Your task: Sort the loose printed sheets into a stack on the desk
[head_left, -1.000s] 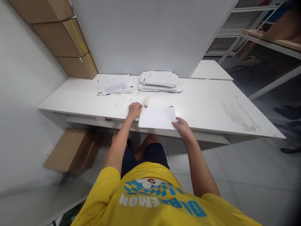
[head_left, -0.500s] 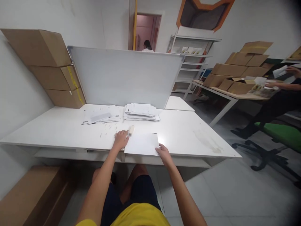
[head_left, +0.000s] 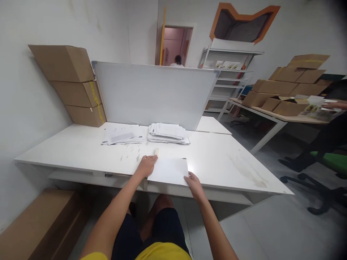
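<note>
A white sheet of paper [head_left: 169, 169] lies at the near edge of the white table [head_left: 81, 148]. My left hand [head_left: 146, 165] rests on the table at the sheet's left edge, fingers curled down. My right hand [head_left: 193, 181] pinches the sheet's near right corner. A small cream block [head_left: 156, 152] lies just beyond my left hand's fingertips. Two stacks of white papers, the left stack [head_left: 123, 134] and the right stack [head_left: 168, 133], sit farther back on the table.
A whiteboard [head_left: 154, 94] stands upright behind the paper stacks. Cardboard boxes [head_left: 73, 86] are piled at the far left, and another box [head_left: 35, 224] is on the floor at left. To the right, a second person's arm [head_left: 334, 105] reaches over a table with boxes, near a green chair [head_left: 329, 160].
The view has tilted up from the table and my lap to the room, then shifted slightly. Both hands have stayed at the sheet's edges.
</note>
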{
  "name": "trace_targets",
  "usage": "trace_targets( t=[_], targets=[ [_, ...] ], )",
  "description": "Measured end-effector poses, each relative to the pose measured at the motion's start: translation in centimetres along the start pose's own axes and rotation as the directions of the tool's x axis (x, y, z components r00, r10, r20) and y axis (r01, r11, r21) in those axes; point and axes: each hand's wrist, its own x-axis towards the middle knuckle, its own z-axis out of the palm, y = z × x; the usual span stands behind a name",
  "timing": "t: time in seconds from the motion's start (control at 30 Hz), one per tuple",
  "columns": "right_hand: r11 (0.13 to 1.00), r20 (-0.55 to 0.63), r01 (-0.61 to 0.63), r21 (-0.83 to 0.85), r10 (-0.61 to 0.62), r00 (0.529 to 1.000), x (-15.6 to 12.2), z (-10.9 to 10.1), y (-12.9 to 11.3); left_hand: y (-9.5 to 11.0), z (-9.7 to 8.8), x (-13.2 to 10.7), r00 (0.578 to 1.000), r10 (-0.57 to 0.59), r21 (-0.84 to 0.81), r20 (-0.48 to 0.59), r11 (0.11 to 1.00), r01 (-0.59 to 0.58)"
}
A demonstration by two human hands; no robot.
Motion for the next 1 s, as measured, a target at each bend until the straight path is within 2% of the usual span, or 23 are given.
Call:
trace_targets(
  t=[0.1, 0.2, 0.37, 0.5, 0.63, 0.77, 0.9, 1.0],
  targets=[
    [0.999, 0.005, 0.018, -0.028, -0.018, 1.0, -0.6, 0.2, -0.8, 0.9, -0.5, -0.3, 0.999, -0.012, 0.006, 0.049, 1.0, 0.012],
    [0.993, -0.004, 0.055, -0.105, -0.056, 0.998, -1.0, 0.4, -1.8, 1.5, -0.6, -1.0, 0.998, -0.055, -0.003, 0.034, 0.998, 0.055],
    [0.971, -0.026, 0.138, -0.193, -0.146, 0.989, -0.6, -0.4, -2.7, 0.8, -0.5, -1.9, 0.997, -0.058, -0.126, 0.053, 0.99, 0.064],
    [0.947, -0.204, 0.177, -0.268, -0.235, 0.95, 0.3, -2.5, -2.6, -0.1, -0.3, -1.8, 0.991, -0.061, -0.229, 0.116, 0.969, 0.087],
    [0.972, -0.328, 0.169, -0.164, -0.215, 0.92, 2.0, -3.3, -2.9, 0.1, 0.3, -1.7, 0.977, -0.136, -0.242, 0.166, 0.955, 0.174],
    [0.97, -0.325, 0.193, -0.145, -0.231, 0.917, 5.5, -1.2, -5.2, 0.9, 0.5, -1.8, 0.957, -0.218, -0.221, 0.192, 0.94, 0.259],
    [0.961, -0.277, 0.196, -0.194, -0.245, 0.929, 10.8, 2.6, -8.8, 1.3, 0.2, -2.0, 0.945, -0.254, -0.222, 0.205, 0.928, 0.298],
    [0.933, -0.225, 0.255, -0.254, -0.314, 0.922, 14.8, 5.4, -11.9, 1.3, 0.2, -2.2, 0.946, -0.235, -0.238, 0.222, 0.928, 0.286]
  ],
)
